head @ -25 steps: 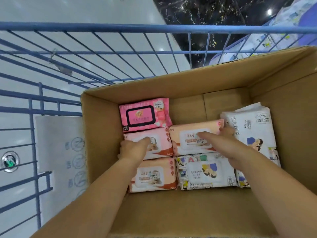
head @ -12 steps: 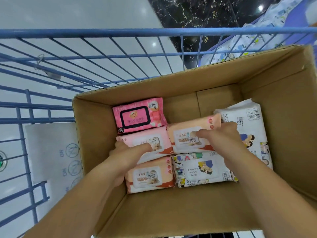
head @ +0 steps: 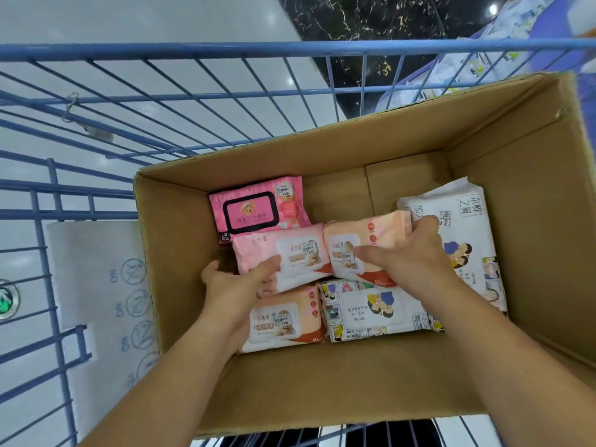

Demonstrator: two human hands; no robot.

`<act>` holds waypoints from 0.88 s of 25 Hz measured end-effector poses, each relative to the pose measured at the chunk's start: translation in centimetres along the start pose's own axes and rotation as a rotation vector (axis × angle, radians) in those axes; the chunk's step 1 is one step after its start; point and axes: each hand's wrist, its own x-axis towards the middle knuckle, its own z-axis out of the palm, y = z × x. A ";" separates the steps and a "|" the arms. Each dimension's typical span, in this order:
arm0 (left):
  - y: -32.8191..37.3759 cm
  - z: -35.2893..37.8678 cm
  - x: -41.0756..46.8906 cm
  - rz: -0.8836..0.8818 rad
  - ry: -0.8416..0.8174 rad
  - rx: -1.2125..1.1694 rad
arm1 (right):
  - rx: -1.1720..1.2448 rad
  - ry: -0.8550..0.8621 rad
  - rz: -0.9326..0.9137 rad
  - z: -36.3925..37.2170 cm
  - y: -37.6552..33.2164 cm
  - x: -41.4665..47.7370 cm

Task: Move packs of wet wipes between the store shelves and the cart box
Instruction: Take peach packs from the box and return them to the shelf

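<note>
Both hands are clamped on packs of wet wipes inside the cardboard box (head: 180, 253), which sits in the blue wire cart (head: 193, 48).

The left hand (head: 238, 285) grips the pale pink pack (head: 290, 250). Its thumb lies across the pack's top face and its fingers (head: 209, 269) curl under the 9 o'clock end.

The right hand (head: 416, 253) grips the upper peach pack (head: 351, 240). Its thumb presses on the label window and its fingers curl over the 2 o'clock end. The two held packs lie side by side near the centre of the box, touching along their long edges.

At 11 o'clock from the held packs, a bright pink pack (head: 258, 208) with a black-framed lid lies flat near the far wall. At 6 o'clock from the pale pink pack lies the lower peach pack (head: 283, 317), label upward, touching that pack's near edge. A cartoon-printed white pack (head: 371, 308) lies at 6 o'clock from the upper peach pack, just beside the lower peach one. A large white pack (head: 464, 227) fills the 3 o'clock side of the box, partly hidden by the right hand.

Outside the box at 9 o'clock, a white placard (head: 96, 285) with blue crossed-out symbols rests against the cart's wire side. Pale grey floor (head: 129, 17) and a black marbled strip (head: 371, 17) show through the bars at 12 o'clock.
</note>
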 end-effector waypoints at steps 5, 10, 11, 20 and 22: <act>1.3 0.6 0.7 0.044 -0.085 0.354 | 0.050 -0.033 -0.034 -0.2 -0.5 -0.2; 3.8 -1.5 -3.2 0.222 -0.167 0.261 | 0.416 -0.044 -0.036 -4.8 -1.5 -4.7; 4.7 -2.6 -5.0 0.246 -0.196 0.225 | 0.482 -0.074 -0.045 -6.3 -2.0 -6.7; 12.9 -9.1 -23.0 0.537 -0.420 0.113 | 1.012 -0.035 -0.134 -18.8 -1.3 -25.8; 14.1 -8.8 -28.2 0.627 -0.490 0.083 | 1.074 -0.028 -0.207 -22.1 -0.4 -30.5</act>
